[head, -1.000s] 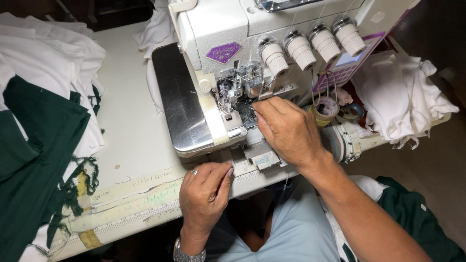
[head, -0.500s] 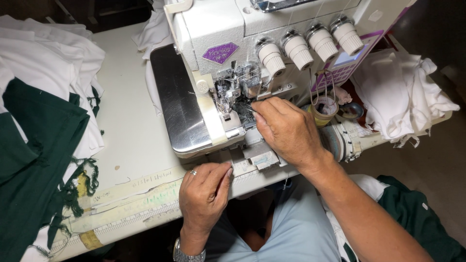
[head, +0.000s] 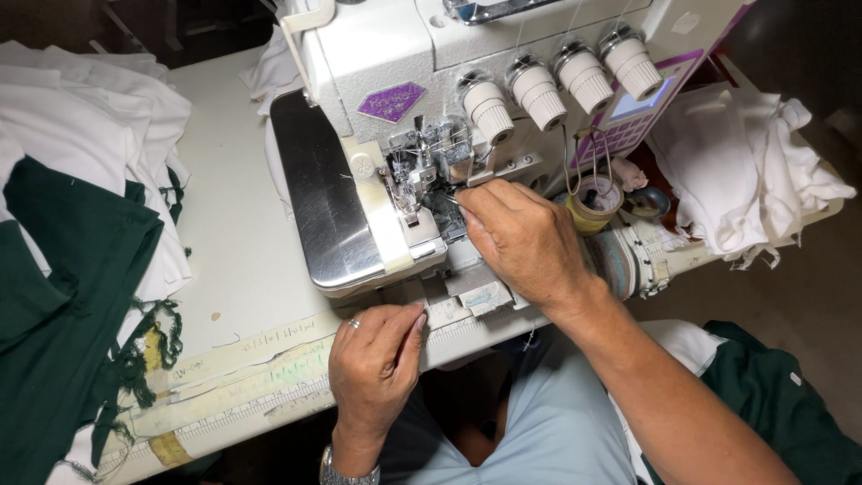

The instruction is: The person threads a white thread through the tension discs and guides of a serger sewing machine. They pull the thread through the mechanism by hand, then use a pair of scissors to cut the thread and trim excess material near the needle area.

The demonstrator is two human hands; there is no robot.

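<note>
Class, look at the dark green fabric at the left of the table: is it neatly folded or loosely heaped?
Loosely heaped. The dark green fabric lies rumpled over white cloth, its frayed edge trailing.

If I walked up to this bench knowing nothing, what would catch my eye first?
Most likely the white sewing machine at the top centre, with its row of four tension knobs. The right hand reaches into the needle area, while the left hand rests on the table's front edge. Dark green and white cloth is piled at the left.
</note>
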